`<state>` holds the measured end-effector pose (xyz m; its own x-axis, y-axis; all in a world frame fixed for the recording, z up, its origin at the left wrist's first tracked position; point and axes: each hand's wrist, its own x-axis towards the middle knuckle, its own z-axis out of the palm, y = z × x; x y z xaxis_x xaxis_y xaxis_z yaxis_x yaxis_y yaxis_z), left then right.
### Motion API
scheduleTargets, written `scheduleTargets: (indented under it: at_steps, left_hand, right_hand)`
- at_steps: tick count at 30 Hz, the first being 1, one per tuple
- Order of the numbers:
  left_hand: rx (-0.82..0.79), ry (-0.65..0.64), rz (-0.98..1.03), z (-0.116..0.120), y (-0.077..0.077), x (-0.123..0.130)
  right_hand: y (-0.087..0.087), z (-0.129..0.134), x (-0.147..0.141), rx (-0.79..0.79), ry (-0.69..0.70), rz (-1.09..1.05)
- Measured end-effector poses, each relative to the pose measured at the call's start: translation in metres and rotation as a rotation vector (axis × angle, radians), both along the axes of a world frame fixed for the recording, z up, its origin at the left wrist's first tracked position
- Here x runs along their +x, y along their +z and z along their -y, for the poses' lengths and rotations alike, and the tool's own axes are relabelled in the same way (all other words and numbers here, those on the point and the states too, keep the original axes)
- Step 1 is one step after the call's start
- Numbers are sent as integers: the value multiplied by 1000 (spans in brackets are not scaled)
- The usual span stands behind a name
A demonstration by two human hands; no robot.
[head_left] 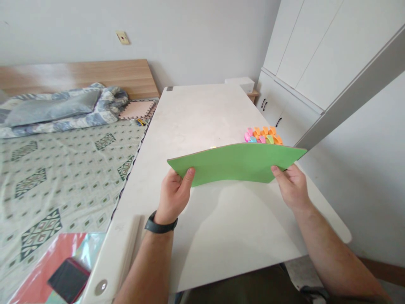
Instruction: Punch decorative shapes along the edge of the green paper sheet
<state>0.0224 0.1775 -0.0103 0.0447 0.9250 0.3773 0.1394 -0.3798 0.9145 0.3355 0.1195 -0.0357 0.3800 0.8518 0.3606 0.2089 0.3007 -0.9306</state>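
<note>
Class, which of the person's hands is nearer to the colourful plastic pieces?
The right hand: it grips the green sheet just below the colourful plastic pieces in view; the left hand holds the sheet's far left end.

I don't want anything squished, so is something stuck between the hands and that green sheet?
Nothing visible is: the left hand and right hand hold the green sheet directly. The colourful pieces show past its far edge, not in between. What's behind the sheet is hidden.

From here I see the white desk [202, 109]: along its left edge a bed [82, 177], past its far edge a pale wall [196, 38], by its right edge white cupboards [300, 46].
</note>
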Motion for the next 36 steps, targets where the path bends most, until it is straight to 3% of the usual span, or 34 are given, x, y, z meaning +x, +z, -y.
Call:
scheduleTargets:
  at_steps: [17,27,36]
  left_hand:
    - [-93,-65,66,-3,-3,2]
    - [-19,-68,48,-6,-7,-3]
    - [-36,-61,28,-4,-6,-1]
  right_hand:
    - [3,1,-1,24,13,-18]
    - [-4,-1,3,68,56,-54]
    - [1,-1,0,68,40,-23]
